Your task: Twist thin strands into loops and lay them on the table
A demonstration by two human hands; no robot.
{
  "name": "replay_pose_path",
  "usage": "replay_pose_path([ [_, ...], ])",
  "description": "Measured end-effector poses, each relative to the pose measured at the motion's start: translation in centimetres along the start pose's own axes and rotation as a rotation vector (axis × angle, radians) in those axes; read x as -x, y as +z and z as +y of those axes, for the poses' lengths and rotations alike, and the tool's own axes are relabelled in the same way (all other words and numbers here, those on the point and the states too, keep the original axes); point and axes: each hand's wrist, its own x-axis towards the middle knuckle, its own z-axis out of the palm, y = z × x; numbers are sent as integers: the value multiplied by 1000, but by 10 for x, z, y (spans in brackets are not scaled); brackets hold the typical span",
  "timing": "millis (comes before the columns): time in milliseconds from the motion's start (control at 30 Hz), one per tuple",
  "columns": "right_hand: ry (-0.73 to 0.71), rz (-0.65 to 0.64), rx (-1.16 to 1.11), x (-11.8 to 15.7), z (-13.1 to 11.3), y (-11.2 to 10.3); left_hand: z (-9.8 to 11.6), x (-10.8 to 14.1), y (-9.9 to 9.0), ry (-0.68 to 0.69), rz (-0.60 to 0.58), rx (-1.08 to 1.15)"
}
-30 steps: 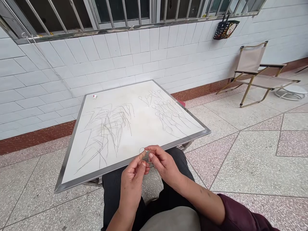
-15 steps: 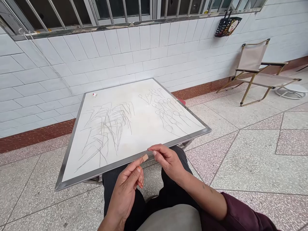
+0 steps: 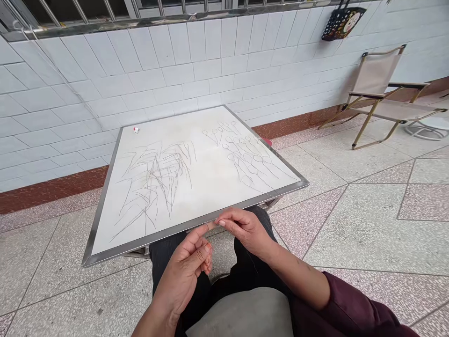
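Observation:
My left hand (image 3: 185,269) points its index finger forward, with the thumb and other fingers curled in below. A tan wrap (image 3: 211,225) covers that index fingertip, and a thin dark strand seems to cross it. My right hand (image 3: 245,229) pinches thumb and forefinger together right at the wrapped tip; whatever lies in the pinch is too fine to make out. Both hands meet at the near edge of a white board table (image 3: 206,187) with a metal rim. Thin dark bent strands (image 3: 157,173) lie spread on its left, and looped strands (image 3: 245,154) on its right.
A small white and red object (image 3: 136,130) sits at the table's back left corner. Behind is a tiled wall (image 3: 157,84) with a barred window. A folding chair (image 3: 379,93) and a round white stool (image 3: 426,126) stand at right; a patterned bag (image 3: 342,23) hangs above.
My right fingertips have closed the small gap and now meet the wrapped left fingertip. The view has tipped slightly downward. The strands on the table lie as before.

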Motion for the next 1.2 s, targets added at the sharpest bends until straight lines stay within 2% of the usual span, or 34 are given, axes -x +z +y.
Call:
replay_pose_path([
  [67,20,8,-6,0,0,-2,4,4,-3,8,-17,25],
  [200,93,110,-10,-2,3,-11,6,11,-13,4,-33,-7],
  [300,108,155,-13,-4,2,-16,4,13,-20,-5,33,-66],
  [400,118,131,-67,-3,-1,-11,0,9,-18,13,86,-54],
  [633,119,71,-158,1,0,4,-2,0,3,41,-36,185],
  [833,101,42,-138,2,2,0,-2,2,0,26,-49,238],
  [1000,71,1,-161,2,-1,1,-1,5,-1,35,-72,175],
  [1200,50,-24,-170,2,-4,0,1,11,1,87,-44,-45],
])
